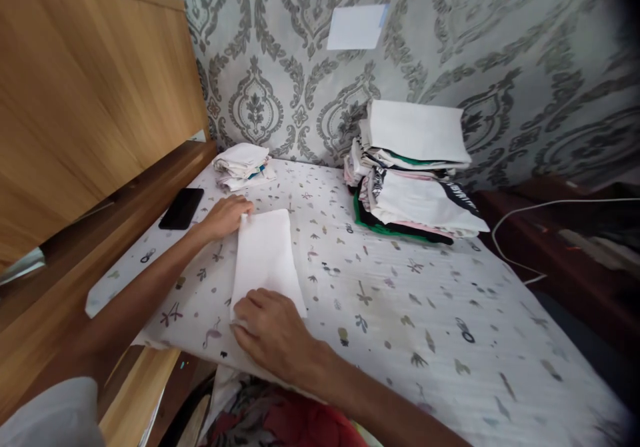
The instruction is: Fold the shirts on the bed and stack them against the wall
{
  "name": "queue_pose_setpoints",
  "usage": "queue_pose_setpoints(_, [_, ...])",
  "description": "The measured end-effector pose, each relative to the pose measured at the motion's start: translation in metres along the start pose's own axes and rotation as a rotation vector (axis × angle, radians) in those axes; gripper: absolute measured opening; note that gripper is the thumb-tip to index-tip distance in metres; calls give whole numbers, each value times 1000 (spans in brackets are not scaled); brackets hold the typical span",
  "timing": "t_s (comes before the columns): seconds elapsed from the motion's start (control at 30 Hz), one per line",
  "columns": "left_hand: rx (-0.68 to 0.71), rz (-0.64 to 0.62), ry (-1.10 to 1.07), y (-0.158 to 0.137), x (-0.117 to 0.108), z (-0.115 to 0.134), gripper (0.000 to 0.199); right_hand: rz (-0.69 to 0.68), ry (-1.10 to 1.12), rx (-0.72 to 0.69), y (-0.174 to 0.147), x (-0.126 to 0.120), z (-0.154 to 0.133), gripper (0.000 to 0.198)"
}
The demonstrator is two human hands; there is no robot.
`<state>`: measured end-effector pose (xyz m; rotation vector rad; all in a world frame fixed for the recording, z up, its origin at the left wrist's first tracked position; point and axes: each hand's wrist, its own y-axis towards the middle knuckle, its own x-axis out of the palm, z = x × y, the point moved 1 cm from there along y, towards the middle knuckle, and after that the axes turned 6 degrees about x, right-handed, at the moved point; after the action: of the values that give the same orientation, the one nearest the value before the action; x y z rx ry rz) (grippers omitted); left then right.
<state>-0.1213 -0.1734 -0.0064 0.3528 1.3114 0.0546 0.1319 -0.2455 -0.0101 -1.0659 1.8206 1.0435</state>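
Note:
A plain white cloth [265, 253], folded into a long rectangle, lies on the bed-like surface in front of me. At its far left corner, my left hand [227, 216] is closed, pinching the edge between thumb and fingers. My right hand [273, 330] rests over the near end with its fingers curled onto the near left corner. That corner is partly hidden under the right hand. The cloth lies flat, its long sides running away from me.
A black phone [181, 208] lies left of my left hand. Behind it sits a small pile of folded white cloths [243, 160]. A taller stack of folded clothes [415, 167] stands at the back right, near a white cable [520, 208]. Wooden furniture [100, 93] borders the left.

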Motion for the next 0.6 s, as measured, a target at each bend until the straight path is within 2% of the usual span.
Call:
queue_pose_setpoints(0.1, [102,18,-47,8,4,33,36,84,27,29,-4,-10,20,20])
queue_pose_setpoints(0.17, [210,-84,-138,15,17,53,39,112,-35,59,-10,-5,34,24])
queue_pose_setpoints(0.23, [262,-243,-171,22,34,64,45,91,-102,96,-16,6,45,38])
queue_pose_setpoints(0.33, [175,-369,-125,35,54,56,54,21,-151,149,-25,23,50,54])
queue_pose_setpoints(0.47, [40,-380,-80,53,60,35,59,-27,-146,182,-35,29,43,58])
queue_pose_setpoints(0.6, [-49,-320,-57,60,58,31,57,-10,-60,166,-49,23,37,52])
